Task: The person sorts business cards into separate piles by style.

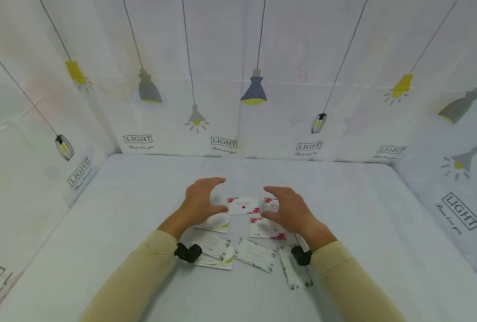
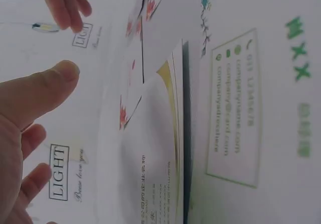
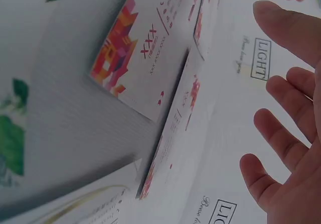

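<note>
The left hand (image 1: pixel 201 202), loosely curved and empty, hovers by a gold-edged business card (image 1: pixel 219 222); a red-dotted business card (image 1: pixel 240 202) lies between both hands, long axis left-to-right, about equally near each; the right hand (image 1: pixel 291 210) is likewise empty.

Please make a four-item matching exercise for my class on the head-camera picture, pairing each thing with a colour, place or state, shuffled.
Things
1. Left hand
2. Left sleeve
3. Left wrist camera
4. Business card with a red dot

Descriptions
A. black
B. in view between the left hand and the right hand
C. holding nothing, thumb and fingers apart
D. tan

Right pairs: 1-C, 2-D, 3-A, 4-B
</note>
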`<action>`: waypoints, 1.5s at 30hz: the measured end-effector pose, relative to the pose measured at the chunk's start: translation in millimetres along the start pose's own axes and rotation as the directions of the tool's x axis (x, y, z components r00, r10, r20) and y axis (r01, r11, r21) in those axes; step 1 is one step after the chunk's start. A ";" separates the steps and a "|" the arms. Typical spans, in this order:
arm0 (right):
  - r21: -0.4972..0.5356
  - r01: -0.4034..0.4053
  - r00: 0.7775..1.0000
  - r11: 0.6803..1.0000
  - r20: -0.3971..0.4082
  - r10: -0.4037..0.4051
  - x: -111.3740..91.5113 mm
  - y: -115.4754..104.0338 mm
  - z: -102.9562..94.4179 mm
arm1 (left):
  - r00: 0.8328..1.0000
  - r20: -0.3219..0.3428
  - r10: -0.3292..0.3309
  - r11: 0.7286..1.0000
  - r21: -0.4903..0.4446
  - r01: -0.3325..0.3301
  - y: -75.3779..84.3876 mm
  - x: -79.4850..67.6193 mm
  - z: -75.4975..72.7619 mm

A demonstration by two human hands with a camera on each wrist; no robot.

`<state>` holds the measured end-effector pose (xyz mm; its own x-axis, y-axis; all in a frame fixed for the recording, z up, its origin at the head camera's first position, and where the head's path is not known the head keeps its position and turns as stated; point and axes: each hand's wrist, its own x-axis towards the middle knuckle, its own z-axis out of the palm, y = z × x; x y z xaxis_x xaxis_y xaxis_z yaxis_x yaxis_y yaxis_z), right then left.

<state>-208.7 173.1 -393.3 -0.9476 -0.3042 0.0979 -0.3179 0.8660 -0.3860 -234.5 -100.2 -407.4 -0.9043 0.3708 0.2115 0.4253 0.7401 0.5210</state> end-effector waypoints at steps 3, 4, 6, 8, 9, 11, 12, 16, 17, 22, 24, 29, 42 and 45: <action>-0.032 -0.008 0.997 0.999 0.073 0.011 13.6 0.2 4.4 | 0.997 0.067 -0.028 0.999 0.030 0.026 2.0 10.9 4.7; -0.041 -0.015 0.995 0.999 0.097 0.019 17.7 0.5 6.1 | 0.995 0.090 -0.039 0.999 0.037 0.036 2.7 14.0 6.3; -0.059 -0.029 0.989 0.998 0.142 0.038 25.0 0.9 9.7 | 0.990 0.132 -0.054 0.998 0.052 0.047 3.9 18.6 9.4; -0.078 -0.041 0.982 0.996 0.180 0.055 30.9 0.6 12.9 | 0.984 0.166 -0.071 0.996 0.069 0.060 4.3 21.7 12.4; -0.087 -0.052 0.978 0.995 0.195 0.068 33.6 0.1 14.3 | 0.981 0.180 -0.078 0.995 0.075 0.065 4.5 22.7 13.8; -0.107 -0.069 0.971 0.992 0.221 0.091 37.3 -0.5 16.7 | 0.975 0.202 -0.091 0.994 0.086 0.075 4.4 24.2 16.7; -0.117 -0.077 0.968 0.990 0.230 0.102 38.8 -1.1 17.5 | 0.973 0.211 -0.097 0.993 0.086 0.080 4.4 24.7 17.7; -0.152 -0.104 0.958 0.983 0.249 0.140 42.6 -2.3 19.5 | 0.965 0.235 -0.118 0.990 0.106 0.095 4.1 27.0 21.2; -0.154 -0.111 0.957 0.982 0.251 0.148 43.6 -2.5 19.7 | 0.963 0.241 -0.124 0.989 0.112 0.099 4.2 27.7 21.6; -0.133 -0.120 0.953 0.984 0.261 0.152 47.0 -2.2 20.2 | 0.947 0.273 -0.171 0.982 0.129 0.140 3.8 30.6 20.8; -0.123 -0.119 0.955 0.985 0.259 0.147 48.3 -2.3 20.6 | 0.940 0.286 -0.185 0.980 0.128 0.153 3.3 31.5 20.0; -0.075 -0.106 0.962 0.992 0.245 0.121 50.7 -2.9 22.1 | 0.935 0.297 -0.191 0.979 0.125 0.161 0.6 32.9 20.3; 0.125 -0.047 0.992 0.991 0.118 0.032 52.7 -18.1 27.9 | 0.959 0.212 -0.188 0.971 -0.104 0.213 -31.9 25.2 0.3; 0.140 -0.066 0.992 0.988 0.118 0.049 54.6 -22.6 29.3 | 0.964 0.199 -0.174 0.967 -0.150 0.206 -38.2 23.9 -5.6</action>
<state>-252.3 125.3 -406.1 -0.9515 -0.3060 -0.0302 -0.2474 0.8201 -0.5160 -272.6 -122.8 -417.6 -0.9390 0.3400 -0.0511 0.2197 0.7075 0.6717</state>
